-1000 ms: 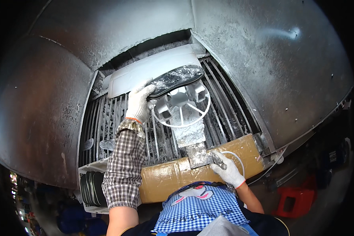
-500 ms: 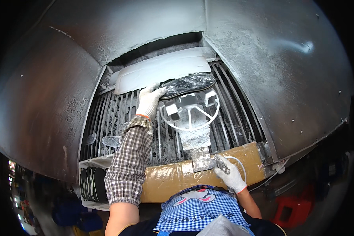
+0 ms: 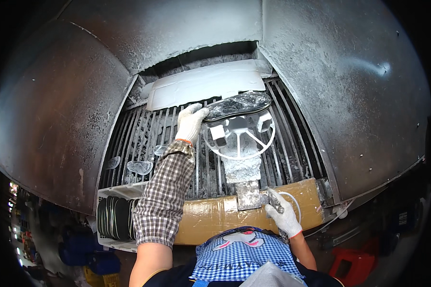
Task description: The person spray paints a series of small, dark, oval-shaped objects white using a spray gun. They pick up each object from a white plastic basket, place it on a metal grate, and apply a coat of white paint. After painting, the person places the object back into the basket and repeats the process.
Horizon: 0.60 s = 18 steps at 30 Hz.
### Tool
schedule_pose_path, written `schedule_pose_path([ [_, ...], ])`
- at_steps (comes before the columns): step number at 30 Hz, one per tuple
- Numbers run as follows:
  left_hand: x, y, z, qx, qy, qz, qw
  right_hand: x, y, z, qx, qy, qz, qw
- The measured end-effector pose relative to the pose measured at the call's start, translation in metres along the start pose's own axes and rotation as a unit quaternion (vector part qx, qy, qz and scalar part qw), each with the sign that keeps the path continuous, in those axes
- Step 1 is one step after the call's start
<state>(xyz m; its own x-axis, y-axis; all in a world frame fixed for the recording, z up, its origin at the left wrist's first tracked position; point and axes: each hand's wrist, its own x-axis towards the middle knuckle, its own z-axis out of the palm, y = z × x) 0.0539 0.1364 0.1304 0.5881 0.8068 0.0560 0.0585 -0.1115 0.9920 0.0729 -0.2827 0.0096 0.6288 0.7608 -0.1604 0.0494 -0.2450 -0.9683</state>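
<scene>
My left hand (image 3: 191, 123), in a white knit glove, is closed on the left end of a black shoe sole (image 3: 238, 106). Pale smears or reflections cover the sole's top. It rests on or just above two blocks fixed to a white spoked wheel (image 3: 239, 157), a stand over the grate. Low on the right, my gloved right hand (image 3: 285, 217) wraps round a grey metal spray gun (image 3: 275, 204). A white hose (image 3: 296, 203) loops beside it. The gun's front is close to a crusted metal plate (image 3: 248, 195); whether they touch, I cannot tell.
Metal booth walls (image 3: 62, 115) enclose a slatted grate (image 3: 287, 148). Clear sole-shaped pieces (image 3: 140, 167) lie on it at left. A white board (image 3: 206, 85) lies behind. Nearer stand a white crate (image 3: 121, 191) of black soles and a taped brown cardboard piece (image 3: 210, 217). A red stool (image 3: 352, 263) is lower right.
The whole view has shifted slightly, so the scene sits further right. Another clear piece now shows beside my left sleeve. Both hands keep their holds.
</scene>
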Motion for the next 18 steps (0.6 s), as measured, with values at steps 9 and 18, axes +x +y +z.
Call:
schedule_pose_path([
  [9, -0.042, -0.05, -0.012, -0.147, 0.114, -0.037, 0.982, 0.03, -0.066, -0.007, 0.076, 0.052, -0.148, 0.985],
  [18, -0.135, -0.114, 0.023, -0.398, -0.026, -0.225, 0.889, 0.059, -0.174, 0.023, 0.191, -0.07, -0.228, 0.952],
])
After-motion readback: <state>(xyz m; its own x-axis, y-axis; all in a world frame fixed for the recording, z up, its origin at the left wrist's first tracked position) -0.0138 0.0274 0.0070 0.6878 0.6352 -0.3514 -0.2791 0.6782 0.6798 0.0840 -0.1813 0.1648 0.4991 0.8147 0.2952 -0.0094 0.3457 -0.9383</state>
